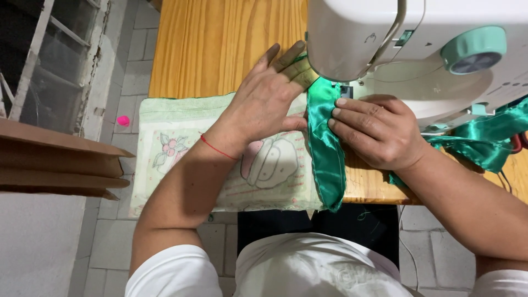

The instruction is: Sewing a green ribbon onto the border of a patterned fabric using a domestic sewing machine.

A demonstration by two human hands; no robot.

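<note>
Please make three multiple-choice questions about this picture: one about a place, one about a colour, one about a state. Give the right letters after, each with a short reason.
1. Where does the left hand rest?
A. on the pale cloth
B. on the floor
C. on the cardboard

2. What colour is the satin strip?
A. red
B. green
C. black

3. How is the right hand?
A. raised in the air
B. closed in a fist around a tool
C. pressed flat, fingertips on the strip

Answers:
1 A: the palm lies on the pale cloth, fingers reaching toward the sewing machine.
2 B: the strip is shiny green, and more green satin lies at the right.
3 C: the fingers are stretched out and touch the strip's edge on the table.
</note>
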